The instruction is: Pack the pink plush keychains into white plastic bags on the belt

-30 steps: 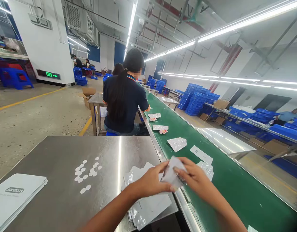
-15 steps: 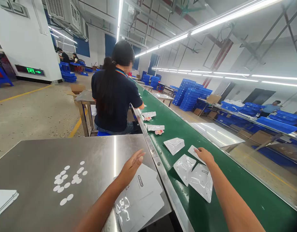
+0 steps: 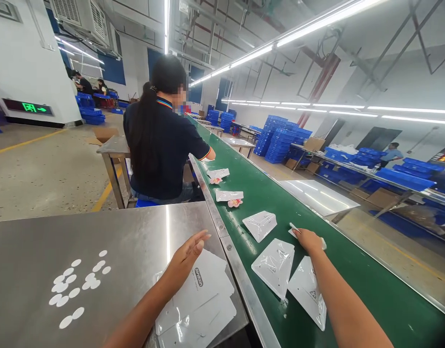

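Left hand (image 3: 186,256): released, fingers straight and together, lying on the top of the stack of white pouches (image 3: 200,299); the stack sits at the near right corner of the steel tabletop (image 3: 117,232), just beside the belt edge.

Right hand (image 3: 309,240): palm down on the green belt (image 3: 352,280), fingers bent over a small flat white sachet (image 3: 321,243); only the sachet's two ends show past the hand; cannot tell whether it is pinched or merely pressed.

Near the right forearm: three clear pouches (image 3: 275,263) lying flat on the belt, two touching, one farther up.

Also noted: round white stickers (image 3: 77,285) scattered on the tabletop, well apart from the stack; a co-worker (image 3: 160,140) seated farther up the line.

Handling, judged: sachet looks thin, light and limp; glossy film, likely slippery; lying flush on the belt, so little edge to get under; best taken at an exposed end or corner, thumb under, finger over; hard squeezing would likely crease it; stacked pouches probably slide over one another, so flat pressure from above suits them.
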Available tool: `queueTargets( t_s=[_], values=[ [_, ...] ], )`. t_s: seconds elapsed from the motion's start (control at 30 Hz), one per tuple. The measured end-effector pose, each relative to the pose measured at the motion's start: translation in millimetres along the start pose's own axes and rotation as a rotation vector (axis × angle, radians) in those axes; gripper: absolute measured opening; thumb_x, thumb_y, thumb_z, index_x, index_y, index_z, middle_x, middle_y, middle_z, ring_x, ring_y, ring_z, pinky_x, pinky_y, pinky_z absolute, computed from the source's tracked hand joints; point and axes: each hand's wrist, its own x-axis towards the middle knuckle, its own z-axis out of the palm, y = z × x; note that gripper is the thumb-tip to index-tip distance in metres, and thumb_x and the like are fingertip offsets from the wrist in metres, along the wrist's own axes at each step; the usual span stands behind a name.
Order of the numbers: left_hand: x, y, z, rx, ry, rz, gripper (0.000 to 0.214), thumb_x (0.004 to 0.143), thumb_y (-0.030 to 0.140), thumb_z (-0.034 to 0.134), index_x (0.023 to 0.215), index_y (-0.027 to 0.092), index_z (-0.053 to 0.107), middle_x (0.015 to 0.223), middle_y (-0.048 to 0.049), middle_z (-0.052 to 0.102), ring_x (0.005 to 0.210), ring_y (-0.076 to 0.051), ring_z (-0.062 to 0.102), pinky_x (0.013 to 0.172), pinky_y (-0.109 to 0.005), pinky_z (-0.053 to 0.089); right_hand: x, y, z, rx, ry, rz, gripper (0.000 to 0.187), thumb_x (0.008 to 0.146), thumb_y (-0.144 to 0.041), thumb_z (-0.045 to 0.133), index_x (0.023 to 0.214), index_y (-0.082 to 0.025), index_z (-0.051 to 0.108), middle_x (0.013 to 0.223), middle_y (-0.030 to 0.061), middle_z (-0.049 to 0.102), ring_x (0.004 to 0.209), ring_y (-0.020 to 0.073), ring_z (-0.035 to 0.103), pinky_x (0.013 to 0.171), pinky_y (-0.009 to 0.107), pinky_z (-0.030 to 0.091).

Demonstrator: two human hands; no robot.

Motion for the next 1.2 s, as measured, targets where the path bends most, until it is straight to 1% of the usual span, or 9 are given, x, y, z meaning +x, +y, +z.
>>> queueTargets(
  t_s=[0.13,0.23,0.37,0.5,0.6,0.73,0.83,0.97,1.2],
  values=[
    [2.7,1.1,8.3,0.045,-0.044,0.047,0.045,0.086,0.048,0.042,0.127,0.029,0.042,0.132,-0.0014,0.049,0.126,-0.022,0.038,0.105,-0.04,0.029,-33.2,-35.4,-35.7,0.109,0.143,-0.097,0.051,0.087,-0.052,0.029,0.097,-0.018,0.065,0.094,0.0115,0.065,0.092,0.0273,0.058,0.077,0.035,0.042],
    [3.0,10.0,25.3,0.077,-0.155,0.113,0.047,0.084,0.043,0.048,0.128,0.028,0.042,0.133,-0.0032,0.048,0.123,-0.023,0.042,0.103,-0.04,0.033,-86.3,-81.4,-55.0,0.259,0.189,-0.227,0.062,0.086,-0.061,0.017,0.1,-0.022,0.062,0.09,0.0023,0.065,0.085,0.0193,0.058,0.071,0.026,0.043],
    [-4.2,21.3,57.7,0.04,-0.281,0.242,0.067,0.078,0.035,0.059,0.137,0.027,0.028,0.141,-0.0063,0.036,0.125,-0.025,0.039,0.102,-0.041,0.034,-178.9,-143.1,-53.9,0.764,-0.041,-0.623,0.053,0.086,-0.059,0.03,0.11,-0.022,0.059,0.097,0.0018,0.065,0.092,0.021,0.057,0.08,0.031,0.044],
    [-17.7,22.3,73.1,0.015,-0.185,0.286,0.058,0.076,0.031,0.061,0.13,0.021,0.04,0.134,-0.0103,0.046,0.118,-0.028,0.046,0.099,-0.043,0.035,-233.9,-171.5,-33.7,0.893,-0.152,-0.803,0.053,0.087,-0.05,0.04,0.135,-0.027,0.034,0.135,0.0022,0.042,0.123,0.0202,0.037,0.102,0.035,0.03],
    [-26.3,21.4,67.1,-0.007,-0.104,0.29,0.034,0.084,0.031,0.05,0.116,0.019,0.054,0.114,-0.0083,0.061,0.104,-0.025,0.055,0.091,-0.039,0.041,-240.7,-174.0,-23.6,0.921,-0.224,-0.813,0.061,0.085,-0.047,0.047,0.139,-0.027,0.025,0.141,0.0036,0.033,0.128,0.0199,0.031,0.106,0.038,0.025],
    [-31.3,24.2,48.5,-0.119,0.006,0.206,0.03,0.087,0.033,0.045,0.109,0.019,0.06,0.096,-0.0039,0.067,0.088,-0.021,0.059,0.081,-0.034,0.044,-234.1,-170.8,-28.5,0.907,-0.315,-0.796,0.064,0.078,-0.047,0.057,0.134,-0.027,0.033,0.128,0.0058,0.049,0.117,0.0221,0.045,0.098,0.039,0.035],
    [-29.5,27.4,33.2,-0.311,-0.102,0.097,0.031,0.083,0.031,0.051,0.111,0.019,0.058,0.094,-0.0034,0.067,0.085,-0.021,0.059,0.074,-0.03,0.044,-229.9,-169.6,-35.2,0.957,-0.369,-0.664,0.048,0.074,-0.049,0.06,0.111,-0.02,0.054,0.099,0.0057,0.063,0.09,0.0211,0.058,0.077,0.034,0.047],
    [-21.8,24.5,20.8,-0.567,-0.313,-0.024,0.04,0.082,0.039,0.053,0.113,0.013,0.056,0.093,-0.0089,0.066,0.084,-0.022,0.061,0.071,-0.031,0.045,-230.9,-174.2,-28.0,1.029,-0.387,-0.572,0.036,0.072,-0.05,0.06,0.083,-0.016,0.059,0.072,0.0016,0.061,0.063,0.0146,0.055,0.054,0.025,0.043],
    [-7.8,5.2,27.5,-0.562,-0.254,-0.218,0.048,0.075,0.045,0.062,0.111,0.014,0.056,0.094,-0.0114,0.067,0.083,-0.023,0.062,0.07,-0.032,0.046,-221.1,-182.6,4.2,0.941,-0.211,-0.689,0.034,0.073,-0.05,0.059,0.076,-0.016,0.06,0.069,0.0002,0.058,0.063,0.0122,0.051,0.054,0.022,0.041]
  ],
)
